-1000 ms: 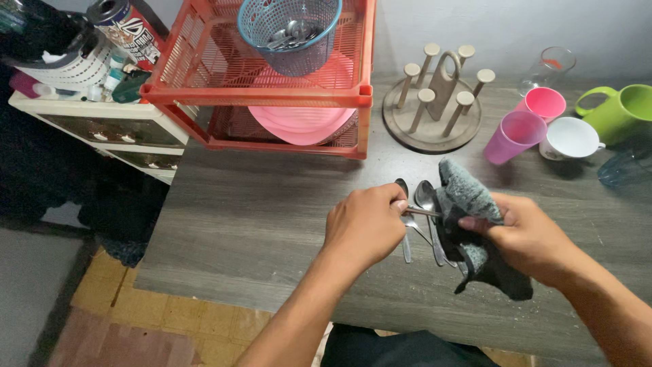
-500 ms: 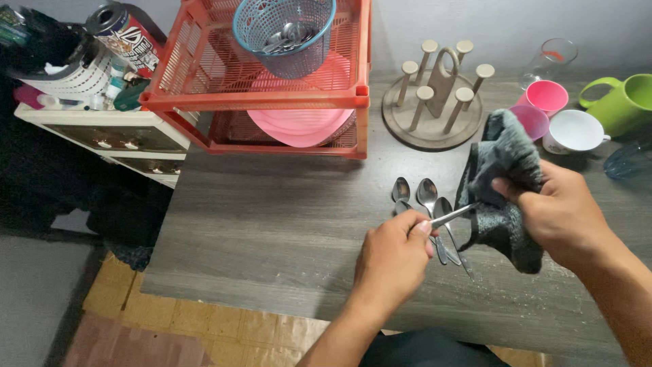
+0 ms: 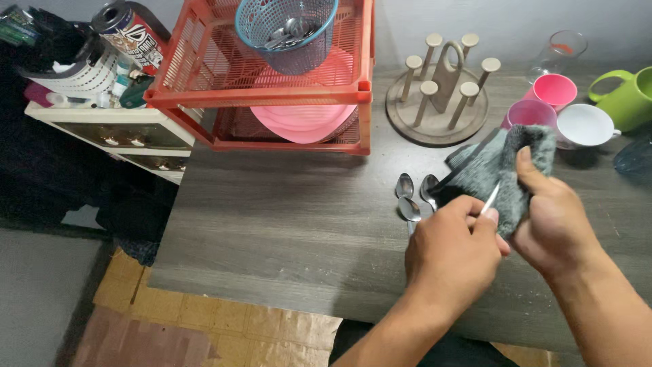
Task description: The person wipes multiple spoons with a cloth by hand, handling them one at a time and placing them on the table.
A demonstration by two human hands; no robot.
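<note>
The left hand is pinching a thin metal spoon handle while the right hand is gripping a fuzzy grey cloth snugly around it.

On the table, the rack stands at the back left with the basket on it and plates inside; the peg stand sits to its right; cups further right; spoons lie in front, left of the cloth.

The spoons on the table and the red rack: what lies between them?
Only bare grey tabletop lies between the spoons and the red rack, seen from the head camera.
</note>
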